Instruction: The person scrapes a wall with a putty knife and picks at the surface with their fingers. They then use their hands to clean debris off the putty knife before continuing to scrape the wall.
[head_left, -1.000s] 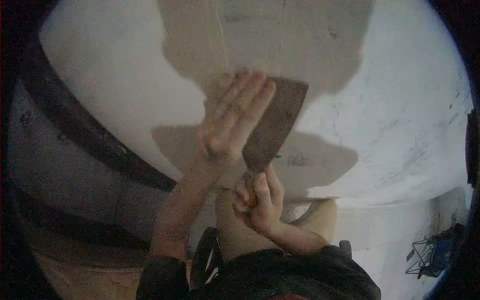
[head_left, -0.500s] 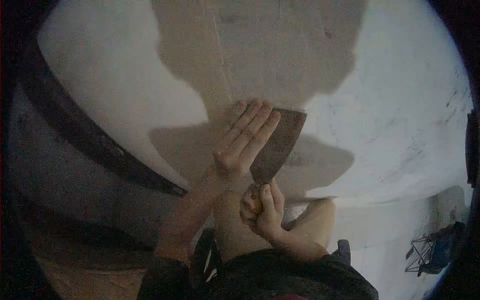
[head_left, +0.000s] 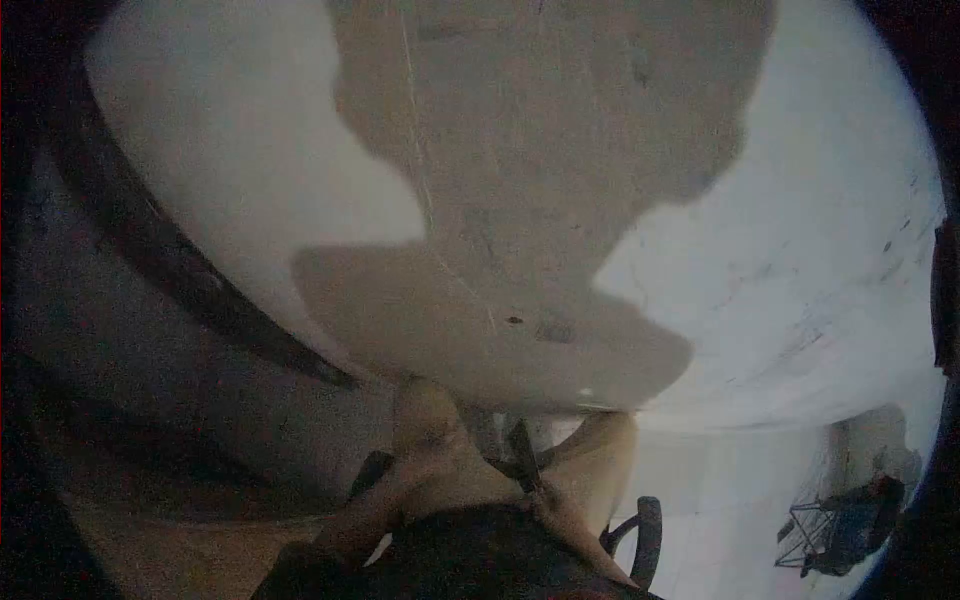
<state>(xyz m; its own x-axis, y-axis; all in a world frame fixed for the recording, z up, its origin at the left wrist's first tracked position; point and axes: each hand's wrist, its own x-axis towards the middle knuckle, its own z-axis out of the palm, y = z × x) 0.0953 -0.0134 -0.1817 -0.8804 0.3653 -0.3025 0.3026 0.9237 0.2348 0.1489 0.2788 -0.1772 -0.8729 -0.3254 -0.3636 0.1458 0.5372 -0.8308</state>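
the scraper (head_left: 522,445) has come down off the white surface (head_left: 820,250). half a second ago its wide blade showed, with the left hand (head_left: 437,452) laid on it; now the blade is seen thin, almost on its side, low between the two knees (head_left: 608,440). so it looks like no pressing is going on at this moment. the right hand (head_left: 548,503) seems to have its grip closed around the scraper's handle, though it is dim there. the left hand is by the left thigh, apart from the scraper; it is too blurry to tell how far open its grip is. the white surface curves wide in front, with a big shadow (head_left: 560,150) on it and lots of open room. its left side ends at a dark strip (head_left: 190,250). down low, the knees leave only a small gap for the blade.
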